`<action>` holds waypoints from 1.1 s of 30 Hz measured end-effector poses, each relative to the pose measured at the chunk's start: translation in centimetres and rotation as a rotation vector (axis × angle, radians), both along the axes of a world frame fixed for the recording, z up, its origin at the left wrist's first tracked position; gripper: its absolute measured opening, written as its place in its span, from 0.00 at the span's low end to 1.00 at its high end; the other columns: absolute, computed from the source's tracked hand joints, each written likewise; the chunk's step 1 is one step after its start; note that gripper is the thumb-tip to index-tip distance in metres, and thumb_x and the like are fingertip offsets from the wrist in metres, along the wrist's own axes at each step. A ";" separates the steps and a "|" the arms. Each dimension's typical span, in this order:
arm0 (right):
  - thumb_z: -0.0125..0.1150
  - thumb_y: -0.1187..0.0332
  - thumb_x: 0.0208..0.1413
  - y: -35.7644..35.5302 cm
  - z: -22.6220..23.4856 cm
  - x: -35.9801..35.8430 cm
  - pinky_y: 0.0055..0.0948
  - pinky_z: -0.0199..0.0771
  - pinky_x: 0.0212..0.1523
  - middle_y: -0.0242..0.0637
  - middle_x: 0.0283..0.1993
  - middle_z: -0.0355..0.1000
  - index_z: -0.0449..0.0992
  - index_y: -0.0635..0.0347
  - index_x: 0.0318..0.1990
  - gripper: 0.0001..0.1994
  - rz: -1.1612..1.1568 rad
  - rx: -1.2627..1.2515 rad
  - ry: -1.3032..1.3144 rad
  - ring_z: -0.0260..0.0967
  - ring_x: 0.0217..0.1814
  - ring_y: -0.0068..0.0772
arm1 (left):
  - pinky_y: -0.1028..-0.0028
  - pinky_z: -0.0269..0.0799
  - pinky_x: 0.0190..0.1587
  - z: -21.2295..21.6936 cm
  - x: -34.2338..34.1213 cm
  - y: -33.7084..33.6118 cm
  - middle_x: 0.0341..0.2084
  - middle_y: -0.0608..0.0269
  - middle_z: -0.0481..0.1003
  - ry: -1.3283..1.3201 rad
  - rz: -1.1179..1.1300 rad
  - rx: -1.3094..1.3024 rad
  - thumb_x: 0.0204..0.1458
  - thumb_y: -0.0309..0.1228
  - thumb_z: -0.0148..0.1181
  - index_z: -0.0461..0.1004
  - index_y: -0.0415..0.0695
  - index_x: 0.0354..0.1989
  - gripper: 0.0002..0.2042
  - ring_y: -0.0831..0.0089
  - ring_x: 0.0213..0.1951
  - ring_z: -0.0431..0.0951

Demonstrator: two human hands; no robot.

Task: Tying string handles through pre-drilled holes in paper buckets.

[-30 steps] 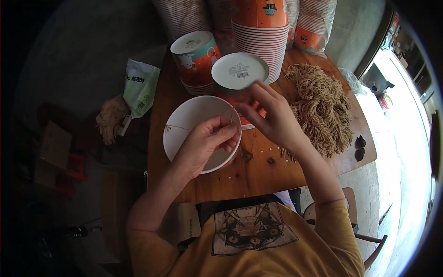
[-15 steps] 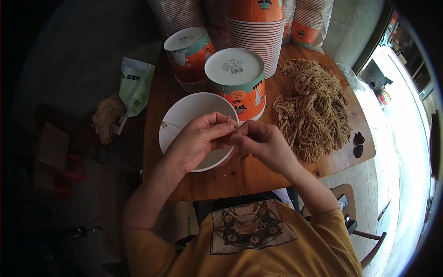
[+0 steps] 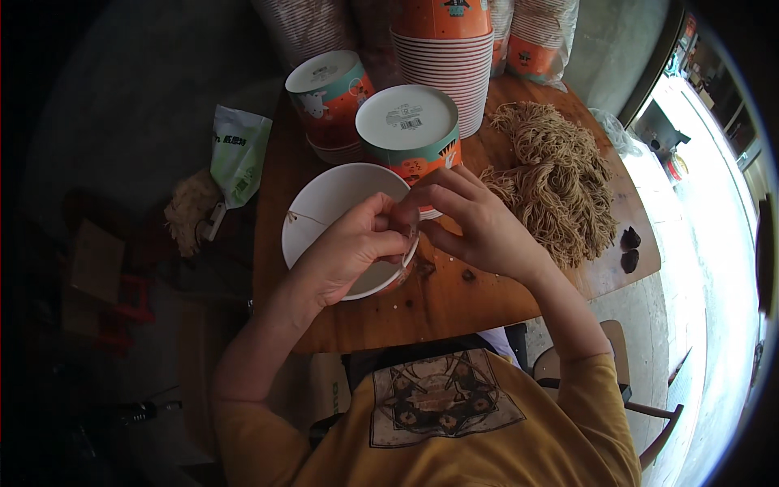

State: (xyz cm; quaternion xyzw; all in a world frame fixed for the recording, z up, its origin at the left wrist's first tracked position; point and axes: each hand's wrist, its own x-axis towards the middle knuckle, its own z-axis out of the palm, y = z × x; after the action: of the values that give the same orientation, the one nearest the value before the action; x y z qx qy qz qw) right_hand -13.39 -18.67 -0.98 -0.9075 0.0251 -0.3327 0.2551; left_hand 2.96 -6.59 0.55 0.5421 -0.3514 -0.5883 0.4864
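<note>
A white-lined paper bucket [image 3: 304, 195] stands mouth-up at the table's near edge. Thin tan cord [image 3: 308, 218] is knotted at its left wall and runs across the opening toward my left hand [image 3: 357, 243]. That hand is closed at the bucket's right rim, its thumb and fingers pinching the cord; the pinched part is mostly hidden. My right hand [image 3: 475, 219] curls over the same rim spot, fingers bent and thumb toward the left fingertips. What its fingertips hold, if anything, cannot be made out.
Upside-down orange buckets [image 3: 408, 118] stand just behind, beside a tall nested stack [image 3: 446, 81]. A heap of tan cords [image 3: 564, 183] covers the table's right side, with two small dark pieces [image 3: 630, 249] near the edge. A green-white bag [image 3: 239, 154] is at left.
My right hand has lifted and turned, its fingers now arched over the rim. My left hand stays at the rim, its fingers shifted slightly. The bucket has hardly moved.
</note>
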 end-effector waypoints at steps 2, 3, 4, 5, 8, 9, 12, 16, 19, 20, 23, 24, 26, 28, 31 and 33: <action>0.62 0.76 0.47 -0.4 0.1 0.1 0.35 0.69 0.49 0.35 0.42 0.69 0.73 0.58 0.40 0.11 0.048 -0.010 0.025 0.65 0.48 0.42 | 0.77 0.68 0.41 0.1 -0.1 -0.1 0.34 0.64 0.70 -0.016 0.016 -0.002 0.50 0.21 0.56 0.65 0.38 0.44 0.13 0.79 0.37 0.70; 0.62 0.75 0.47 -0.5 0.3 0.2 0.35 0.69 0.50 0.34 0.43 0.69 0.73 0.57 0.39 0.11 0.058 -0.065 0.024 0.65 0.48 0.41 | 0.77 0.68 0.41 0.0 -0.1 -0.1 0.35 0.63 0.70 -0.005 0.019 0.005 0.49 0.21 0.56 0.64 0.38 0.45 0.14 0.78 0.37 0.70; 0.63 0.75 0.46 -0.7 0.5 0.2 0.35 0.69 0.50 0.34 0.44 0.69 0.73 0.57 0.39 0.11 0.068 -0.120 0.023 0.66 0.49 0.40 | 0.77 0.67 0.41 -0.1 -0.1 -0.1 0.35 0.62 0.70 0.006 0.021 0.012 0.49 0.20 0.56 0.63 0.38 0.47 0.16 0.78 0.38 0.71; 0.63 0.75 0.46 -0.9 0.6 0.1 0.35 0.69 0.50 0.34 0.44 0.69 0.73 0.57 0.39 0.11 0.069 -0.120 0.023 0.66 0.49 0.40 | 0.77 0.67 0.41 -0.1 -0.2 -0.1 0.35 0.62 0.70 0.006 0.023 0.013 0.49 0.20 0.56 0.63 0.38 0.47 0.16 0.78 0.38 0.71; 0.63 0.75 0.46 -1.1 0.6 0.0 0.36 0.69 0.51 0.33 0.44 0.69 0.73 0.57 0.37 0.10 0.131 -0.138 0.061 0.65 0.50 0.39 | 0.77 0.66 0.42 0.1 -0.2 0.0 0.37 0.66 0.71 0.000 0.017 0.027 0.52 0.21 0.56 0.65 0.44 0.46 0.14 0.80 0.40 0.70; 0.63 0.74 0.45 -1.2 0.5 0.0 0.36 0.69 0.50 0.33 0.43 0.68 0.73 0.57 0.35 0.09 0.129 -0.112 0.047 0.65 0.48 0.39 | 0.77 0.66 0.42 0.1 0.0 0.0 0.37 0.66 0.71 0.012 0.011 0.036 0.52 0.21 0.56 0.65 0.44 0.46 0.14 0.80 0.39 0.70; 0.64 0.74 0.45 -1.2 0.3 -0.2 0.35 0.69 0.50 0.33 0.43 0.68 0.73 0.57 0.33 0.08 0.121 -0.024 0.043 0.65 0.48 0.39 | 0.78 0.67 0.41 0.0 0.4 -0.4 0.38 0.64 0.71 0.037 0.003 0.052 0.50 0.21 0.56 0.63 0.41 0.48 0.17 0.79 0.38 0.71; 0.63 0.76 0.45 -1.3 -0.2 -0.1 0.33 0.69 0.50 0.36 0.43 0.68 0.73 0.59 0.32 0.07 0.153 -0.009 0.026 0.66 0.49 0.38 | 0.78 0.68 0.41 0.1 0.7 -0.6 0.38 0.61 0.71 0.074 -0.014 0.104 0.49 0.20 0.57 0.62 0.39 0.50 0.20 0.79 0.37 0.71; 0.61 0.76 0.46 -1.4 -0.5 0.1 0.33 0.70 0.46 0.35 0.42 0.66 0.72 0.59 0.33 0.07 0.175 0.036 0.012 0.65 0.47 0.37 | 0.78 0.68 0.42 0.0 0.7 -0.6 0.38 0.61 0.71 0.084 -0.015 0.092 0.48 0.20 0.56 0.62 0.39 0.50 0.19 0.79 0.36 0.71; 0.61 0.76 0.46 -1.2 -0.4 0.0 0.33 0.70 0.46 0.35 0.42 0.66 0.72 0.59 0.33 0.07 0.175 0.038 0.013 0.65 0.47 0.37 | 0.78 0.68 0.42 0.1 0.7 -0.6 0.38 0.61 0.71 0.085 -0.014 0.094 0.48 0.20 0.56 0.62 0.39 0.50 0.19 0.79 0.36 0.71; 0.59 0.77 0.48 -0.8 0.2 -0.2 0.23 0.71 0.38 0.32 0.38 0.69 0.72 0.60 0.32 0.04 0.188 0.275 0.086 0.69 0.41 0.27 | 0.78 0.69 0.41 0.4 0.7 -0.7 0.37 0.60 0.71 0.006 -0.074 0.061 0.48 0.20 0.56 0.61 0.39 0.49 0.18 0.78 0.36 0.72; 0.58 0.77 0.49 -0.8 0.4 -0.2 0.20 0.70 0.35 0.30 0.36 0.70 0.71 0.60 0.33 0.04 0.191 0.368 0.155 0.68 0.37 0.23 | 0.77 0.70 0.41 0.6 0.5 -0.8 0.37 0.60 0.71 -0.025 -0.080 0.063 0.48 0.20 0.55 0.61 0.39 0.48 0.18 0.77 0.35 0.72; 0.57 0.76 0.51 -0.9 0.5 -0.1 0.17 0.68 0.33 0.28 0.33 0.70 0.71 0.60 0.33 0.03 0.190 0.469 0.226 0.68 0.33 0.19 | 0.77 0.70 0.40 0.9 0.3 -0.8 0.37 0.60 0.72 -0.051 -0.089 0.072 0.49 0.20 0.55 0.61 0.39 0.47 0.17 0.77 0.35 0.73; 0.56 0.74 0.54 -0.9 0.4 0.0 0.15 0.67 0.31 0.25 0.31 0.71 0.69 0.61 0.35 0.04 0.222 0.853 0.328 0.66 0.30 0.15 | 0.77 0.71 0.40 1.2 0.2 -0.9 0.36 0.60 0.72 -0.087 -0.088 0.090 0.49 0.20 0.54 0.61 0.39 0.46 0.16 0.77 0.36 0.73; 0.56 0.71 0.56 -1.0 0.3 -0.1 0.12 0.61 0.26 0.26 0.33 0.72 0.69 0.59 0.36 0.04 0.294 0.989 0.345 0.63 0.28 0.09 | 0.77 0.71 0.40 1.4 0.4 -1.0 0.36 0.61 0.72 -0.075 -0.112 0.118 0.49 0.19 0.54 0.61 0.40 0.46 0.15 0.78 0.35 0.73; 0.56 0.71 0.56 -1.1 0.0 0.0 0.12 0.59 0.24 0.26 0.33 0.71 0.69 0.58 0.35 0.03 0.309 1.081 0.372 0.61 0.27 0.08 | 0.77 0.71 0.39 1.6 0.6 -1.2 0.36 0.61 0.71 -0.058 -0.144 0.126 0.49 0.19 0.54 0.61 0.40 0.45 0.15 0.78 0.35 0.73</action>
State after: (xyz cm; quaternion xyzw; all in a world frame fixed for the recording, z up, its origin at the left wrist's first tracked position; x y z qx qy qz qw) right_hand -13.36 -19.74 -1.00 -0.6851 0.1027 -0.0671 0.7180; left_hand 3.53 -7.77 2.13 0.5618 -0.3656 -0.6268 0.3973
